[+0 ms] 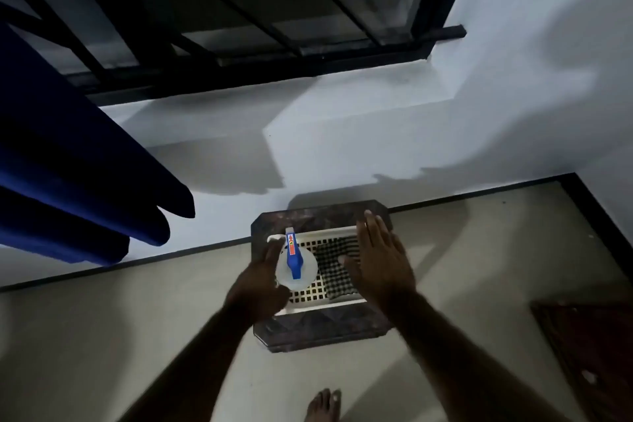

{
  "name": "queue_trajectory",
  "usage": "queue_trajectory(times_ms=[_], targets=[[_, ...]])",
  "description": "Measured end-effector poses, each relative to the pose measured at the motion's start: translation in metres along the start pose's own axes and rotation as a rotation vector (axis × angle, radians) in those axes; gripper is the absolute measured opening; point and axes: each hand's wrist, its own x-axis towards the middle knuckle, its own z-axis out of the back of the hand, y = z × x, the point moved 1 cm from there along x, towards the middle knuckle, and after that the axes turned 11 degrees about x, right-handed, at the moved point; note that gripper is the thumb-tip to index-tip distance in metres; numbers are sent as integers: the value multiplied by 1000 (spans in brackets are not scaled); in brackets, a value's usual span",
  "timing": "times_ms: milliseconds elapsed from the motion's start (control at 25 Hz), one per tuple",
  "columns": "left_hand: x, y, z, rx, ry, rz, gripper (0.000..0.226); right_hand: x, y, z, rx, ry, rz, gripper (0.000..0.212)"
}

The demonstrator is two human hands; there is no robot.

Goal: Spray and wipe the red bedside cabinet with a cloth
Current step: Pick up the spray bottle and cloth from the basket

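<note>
The red bedside cabinet (325,327) stood on the pale floor (102,336) against the white wall (376,134), seen from straight above, its dark reddish marbled top mostly covered by a white perforated plastic tray (318,232). In the left part of the tray stood a clear spray bottle (296,269) with a blue trigger head, and just beside it on the right lay a black-and-white checked cloth (334,267). The left hand (260,281) lay against the bottle's left side, fingers reaching along it; the blur hid whether they had closed round it. The right hand (380,260) was spread flat with straight fingers over the right part of the cloth and the tray's rim, gripping nothing; whether it touched the cloth could not be told. A blue curtain (68,164) hung at the left below a black-barred window (239,10), and a bare foot (323,404) showed near the bottom edge
</note>
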Motion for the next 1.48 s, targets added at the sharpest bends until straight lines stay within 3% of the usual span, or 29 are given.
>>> queue_trajectory(times_ms=[160,240,520,840,1000,1120,1240,1360,1480], targets=[[-1,-11,-25,-91,-62,-60,87,-7,-11,-27,-44,107,44,81],[4,-11,-36,-202,-104,0,86,-9,-17,-40,-36,193,94,77],[15,-23,-52,-375,-302,177,90,-7,-28,-77,-96,348,170,96],[27,-23,-56,-432,-386,158,52,-4,-23,-94,13,197,167,81],[31,-18,-59,-439,-335,189,59,-6,-7,-115,-6,157,61,79],[30,-13,-62,-433,-304,160,70,-2,-3,-124,-40,221,-28,81],[29,-13,-63,-407,-297,144,79,4,-6,-116,-35,202,6,71],[30,-18,-59,-391,-317,183,80,9,-8,-90,98,39,27,56],[30,-24,-56,-404,-285,199,75,9,-7,-59,505,-94,-181,48]])
